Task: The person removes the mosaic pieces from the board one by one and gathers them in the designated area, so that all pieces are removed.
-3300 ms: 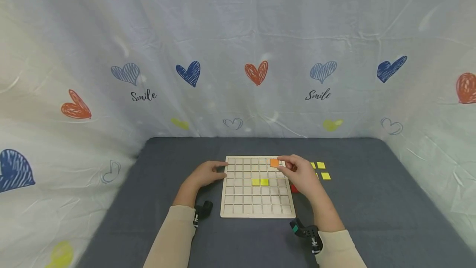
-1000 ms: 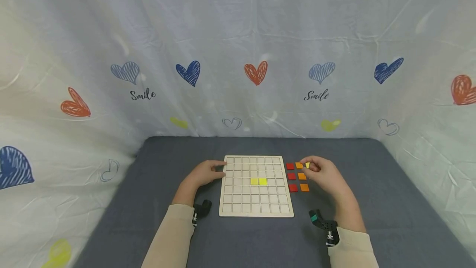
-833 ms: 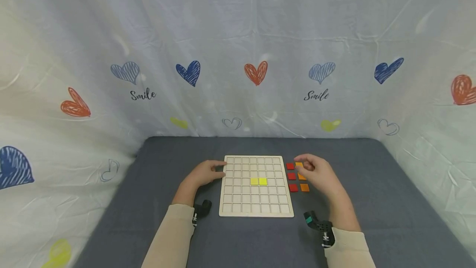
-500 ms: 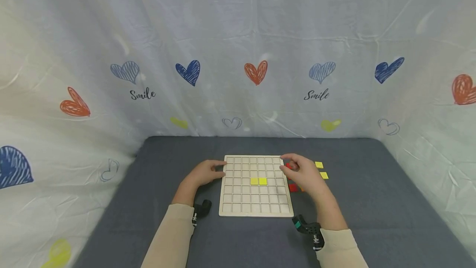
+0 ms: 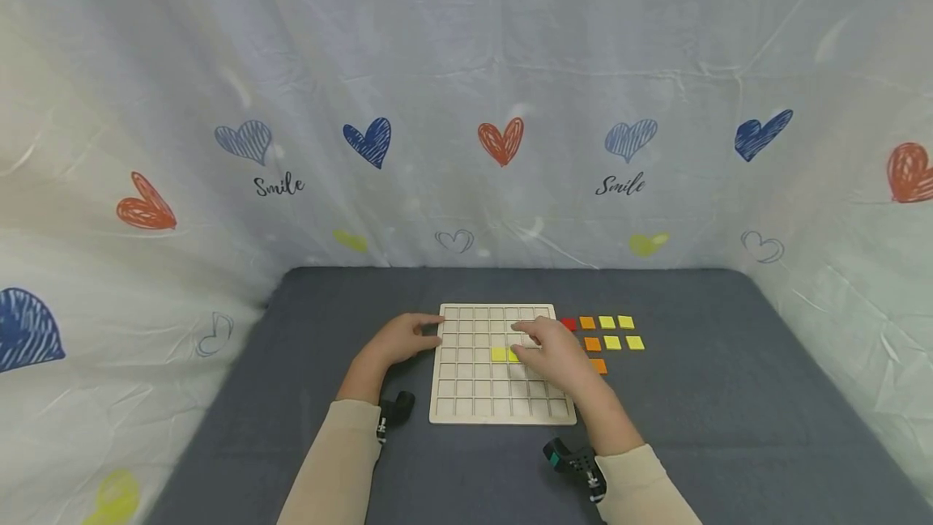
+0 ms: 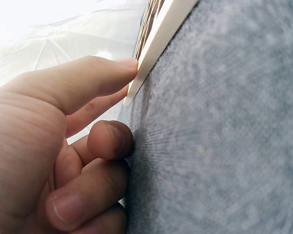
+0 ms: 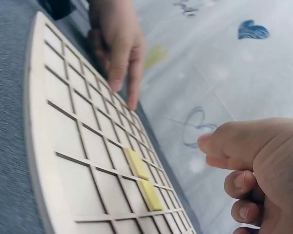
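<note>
A pale wooden grid board (image 5: 466, 407) lies on the dark cloth, with two yellow square tiles (image 5: 499, 355) side by side in its middle cells. My left hand (image 5: 399, 341) is at the board's left edge; in the left wrist view its thumb (image 6: 88, 75) touches the rim while other fingers curl loosely beneath. Over the right half of the board hovers my right hand (image 5: 557, 356), thumb and index reaching toward the yellow tiles. No tile shows at its fingertips in the right wrist view, where both yellow tiles (image 7: 151, 195) lie flat in the grid.
Right of the board lie loose tiles in rows: a red one (image 5: 568, 323), several orange ones (image 5: 592, 343) and several yellow ones (image 5: 613, 343). My right forearm hides part of this area. A white curtain (image 5: 466, 63) printed with hearts hangs behind the table.
An orange tile held earlier over the board is out of my right hand, and three orange tiles lie at the side. That hand has since swept left from the loose tiles. The left hand stays.
</note>
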Available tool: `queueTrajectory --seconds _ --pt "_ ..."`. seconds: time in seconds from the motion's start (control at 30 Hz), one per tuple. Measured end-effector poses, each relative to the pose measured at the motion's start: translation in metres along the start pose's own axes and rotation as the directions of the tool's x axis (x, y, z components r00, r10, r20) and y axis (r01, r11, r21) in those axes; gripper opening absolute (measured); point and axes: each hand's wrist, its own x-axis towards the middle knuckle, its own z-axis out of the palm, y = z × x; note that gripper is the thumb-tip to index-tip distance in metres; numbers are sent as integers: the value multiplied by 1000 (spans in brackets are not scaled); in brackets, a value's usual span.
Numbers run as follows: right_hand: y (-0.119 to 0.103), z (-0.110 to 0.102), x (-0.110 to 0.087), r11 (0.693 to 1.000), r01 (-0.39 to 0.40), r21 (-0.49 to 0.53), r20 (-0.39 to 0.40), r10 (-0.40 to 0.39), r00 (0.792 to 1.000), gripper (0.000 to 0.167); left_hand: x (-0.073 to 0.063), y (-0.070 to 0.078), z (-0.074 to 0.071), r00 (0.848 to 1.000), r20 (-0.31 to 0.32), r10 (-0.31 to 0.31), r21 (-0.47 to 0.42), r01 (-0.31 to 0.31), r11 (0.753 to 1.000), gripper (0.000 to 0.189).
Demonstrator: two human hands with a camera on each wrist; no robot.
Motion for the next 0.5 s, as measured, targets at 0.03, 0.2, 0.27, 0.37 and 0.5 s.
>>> queueTrajectory --seconds 0.03,0.2,0.27,0.37,0.5 --pt "-1 3 1 1000 2 -13 8 -2 1000 38 0 0 0 1000 -1 2 0 -2 1000 49" --pt "-3 19 2 994 4 -110 41 1 999 37 0 0 0 1000 -7 7 3 -7 1000 48" --pt "-3 25 2 989 -1 -149 49 9 999 38 0 -1 1 1000 -9 6 0 -6 1000 48" --pt "-3 32 0 983 -6 -182 49 15 999 36 0 -1 1 1000 -7 3 -4 -3 1000 49" --pt "-3 37 0 980 12 -199 27 -7 1000 32 1 -1 0 1000 -5 4 -3 -4 1000 48"
